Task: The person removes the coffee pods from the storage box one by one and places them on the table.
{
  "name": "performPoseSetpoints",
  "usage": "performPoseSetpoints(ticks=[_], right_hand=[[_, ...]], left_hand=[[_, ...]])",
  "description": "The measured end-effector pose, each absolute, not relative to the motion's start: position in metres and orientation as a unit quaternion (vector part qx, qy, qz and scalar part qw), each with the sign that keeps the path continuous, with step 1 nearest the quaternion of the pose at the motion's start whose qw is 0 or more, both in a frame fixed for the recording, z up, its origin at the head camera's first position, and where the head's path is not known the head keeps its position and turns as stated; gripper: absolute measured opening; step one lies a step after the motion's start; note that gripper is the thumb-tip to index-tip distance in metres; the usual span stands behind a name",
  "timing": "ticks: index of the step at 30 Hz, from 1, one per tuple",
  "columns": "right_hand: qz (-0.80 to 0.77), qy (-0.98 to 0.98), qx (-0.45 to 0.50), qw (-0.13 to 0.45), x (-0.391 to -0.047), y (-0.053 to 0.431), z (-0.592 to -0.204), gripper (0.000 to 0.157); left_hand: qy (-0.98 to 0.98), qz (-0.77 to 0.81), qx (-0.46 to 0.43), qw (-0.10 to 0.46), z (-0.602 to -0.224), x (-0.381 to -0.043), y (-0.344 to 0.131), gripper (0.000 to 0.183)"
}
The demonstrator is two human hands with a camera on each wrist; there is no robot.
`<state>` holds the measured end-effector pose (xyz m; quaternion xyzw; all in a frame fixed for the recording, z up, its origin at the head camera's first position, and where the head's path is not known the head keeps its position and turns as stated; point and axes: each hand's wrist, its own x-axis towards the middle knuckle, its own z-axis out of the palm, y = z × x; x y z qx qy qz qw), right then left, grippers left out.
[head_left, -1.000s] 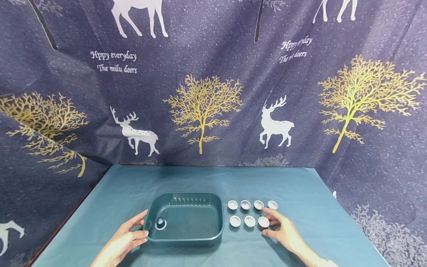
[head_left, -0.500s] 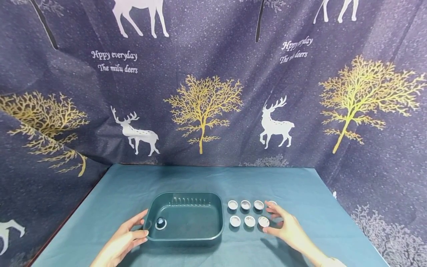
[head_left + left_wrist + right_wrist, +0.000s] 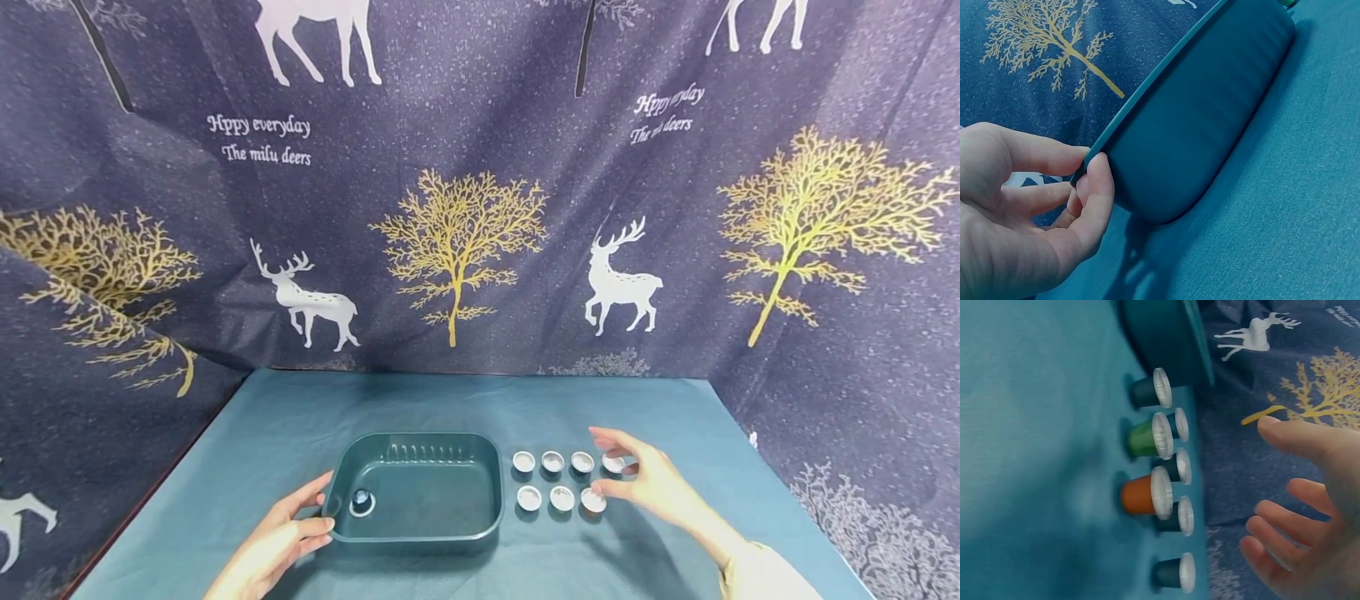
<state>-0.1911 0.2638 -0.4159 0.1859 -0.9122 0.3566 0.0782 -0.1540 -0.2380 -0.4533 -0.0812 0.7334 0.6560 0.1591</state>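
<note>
At its near left corner, my left hand (image 3: 281,533) pinches the rim of a dark green plastic basin (image 3: 442,500); the left wrist view has thumb and fingers on either side of the rim (image 3: 1147,94). Coffee capsules with pale lids stand upright in two rows right of the basin. My right hand (image 3: 656,483) hovers over the right end of these rows, fingers spread and holding nothing. Below it are the orange capsule (image 3: 1140,495) of the front row and the rightmost dark capsule (image 3: 1169,574) of the back row, partly hidden by the hand in the head view.
A green capsule (image 3: 1144,439) stands mid front row, a dark one (image 3: 1146,392) nearest the basin. A round drain plug (image 3: 362,502) sits on the basin floor at left. Blue-green cloth (image 3: 600,408) covers the table; a printed deer curtain (image 3: 495,125) hangs behind.
My right hand has lifted off the right-end capsules, drawn back slightly to the right and spread its fingers. The left hand and the basin have not moved.
</note>
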Motion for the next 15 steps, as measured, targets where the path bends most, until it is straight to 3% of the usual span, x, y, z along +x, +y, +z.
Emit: performPoseSetpoints(ticks=[15], right_hand=[[0.338,-0.897,0.286,0.003,-0.216,0.250,-0.368,0.070]], left_hand=[[0.728,0.661,-0.049,0.173,-0.453,-0.153,-0.243,0.080]])
